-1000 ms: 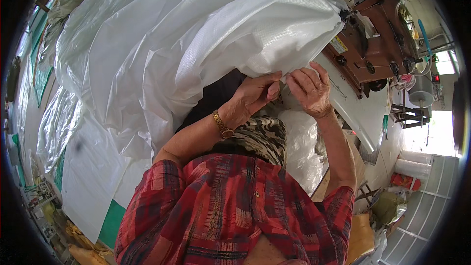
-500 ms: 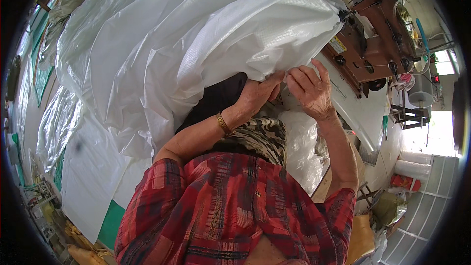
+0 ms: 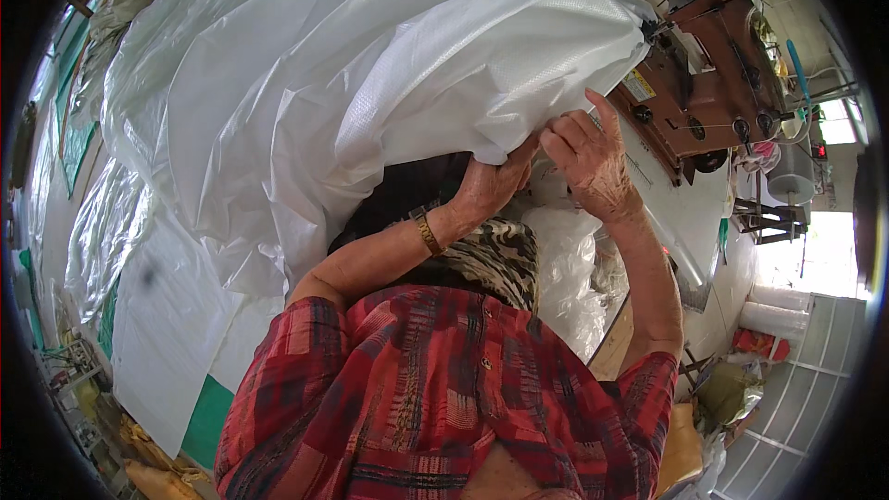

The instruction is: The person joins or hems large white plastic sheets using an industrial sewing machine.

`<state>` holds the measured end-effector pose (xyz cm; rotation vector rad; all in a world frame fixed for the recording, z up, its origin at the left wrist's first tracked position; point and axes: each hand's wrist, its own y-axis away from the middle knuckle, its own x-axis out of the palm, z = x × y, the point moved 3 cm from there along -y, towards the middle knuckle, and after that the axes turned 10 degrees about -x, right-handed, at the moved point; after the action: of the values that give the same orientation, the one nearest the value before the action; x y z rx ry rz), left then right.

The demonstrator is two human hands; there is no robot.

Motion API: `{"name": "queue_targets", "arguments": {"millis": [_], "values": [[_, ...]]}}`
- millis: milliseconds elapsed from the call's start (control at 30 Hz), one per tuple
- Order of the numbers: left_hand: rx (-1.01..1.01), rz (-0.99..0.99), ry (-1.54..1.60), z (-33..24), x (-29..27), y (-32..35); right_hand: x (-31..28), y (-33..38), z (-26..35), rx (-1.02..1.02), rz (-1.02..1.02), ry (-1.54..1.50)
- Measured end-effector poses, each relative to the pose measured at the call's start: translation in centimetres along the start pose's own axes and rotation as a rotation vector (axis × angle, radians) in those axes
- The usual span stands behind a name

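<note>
A large, glossy white woven plastic sheet (image 3: 482,56) lies in deep folds across the upper and left part of the view. My left hand (image 3: 491,187), with a gold watch on its wrist, is closed on the sheet's near edge. Close beside it, my right hand (image 3: 593,165) has its fingers curled at the same edge, with the index finger raised. Its fingertips pinch the sheet's edge, partly hidden behind the knuckles. Beyond my right hand stands a brown sewing machine (image 3: 708,83), and the sheet's far right end reaches the machine's needle side.
Crumpled clear plastic (image 3: 565,264) lies by my lap, on the right. A pale machine table (image 3: 690,190) runs beneath the sewing machine. At the lower right are a yellow-brown seat-like object (image 3: 679,449) and a white-framed grille (image 3: 787,417). Green sheeting (image 3: 211,421) shows at the lower left.
My right hand has shifted slightly lower, its index finger lifting away from the curled fingers. My left hand has moved a little and stays at the sheet's edge.
</note>
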<state>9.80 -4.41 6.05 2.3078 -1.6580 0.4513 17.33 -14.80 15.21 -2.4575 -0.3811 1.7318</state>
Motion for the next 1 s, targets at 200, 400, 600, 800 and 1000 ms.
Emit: {"name": "queue_targets", "arguments": {"millis": [200,400,600,800,1000], "values": [[-0.181,-0.006,0.156,-0.8,-0.2,0.3,0.7,0.3,0.4,0.036,-0.11,0.019],[-0.342,0.073,0.318,-0.5,-0.1,0.4,0.8,0.7,1.1,0.119,-0.151,0.018],[-0.4,0.463,0.379,-0.9,-0.2,3.5,0.6,1.1,0.7,0.06,-0.236,-0.031],[0.869,0.111,-0.972,-8.1,2.2,2.6,0.6,1.7,0.5,0.021,-0.426,-0.077],[0.876,0.098,-1.249,-7.1,0.4,0.0,0.6,1.9,0.7,0.051,-0.374,-0.119]]}}
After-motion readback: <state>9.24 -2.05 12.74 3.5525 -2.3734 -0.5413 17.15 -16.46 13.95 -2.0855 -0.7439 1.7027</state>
